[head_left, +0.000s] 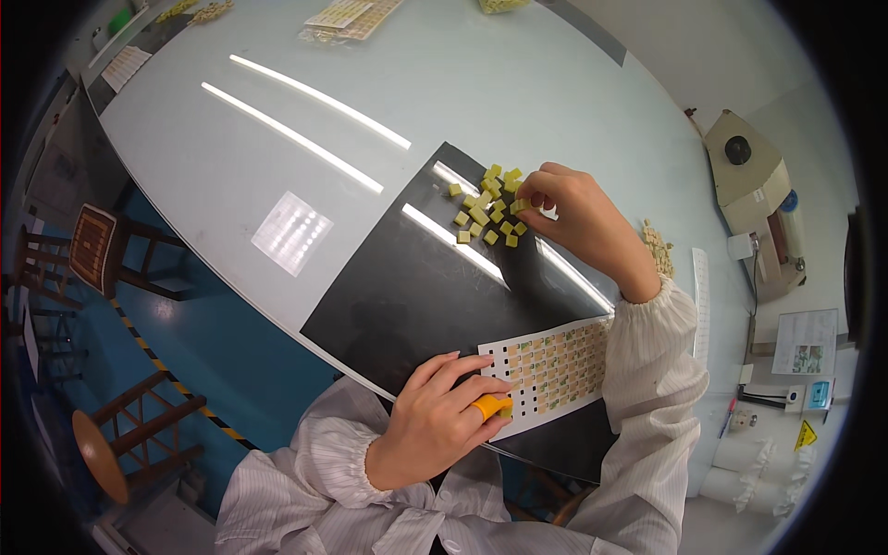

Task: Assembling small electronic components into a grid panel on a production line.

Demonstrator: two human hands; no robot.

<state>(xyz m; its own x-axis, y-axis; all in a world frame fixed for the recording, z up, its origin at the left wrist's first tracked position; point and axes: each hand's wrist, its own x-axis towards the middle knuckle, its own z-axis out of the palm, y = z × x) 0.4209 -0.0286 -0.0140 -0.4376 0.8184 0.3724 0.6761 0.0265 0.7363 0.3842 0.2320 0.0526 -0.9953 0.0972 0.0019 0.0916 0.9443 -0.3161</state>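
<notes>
My right hand reaches over the black mat, thumb and fingertips pinched on a small yellow-green cube at the right side of a loose pile of like cubes. Nearer to me, my left hand lies over the left end of a white sheet printed with rows of small pictures and black squares. Between its thumb and fingers is a small orange plastic piece. A yellow-green bit shows beside it, partly covered by the thumb. My right sleeve hides the sheet's right end.
The mat lies on a pale glossy table. At its far side is a bagged stack of printed sheets. Tan pieces lie beyond my right wrist. A beige machine stands at the right. Wooden stools stand on the blue floor at left.
</notes>
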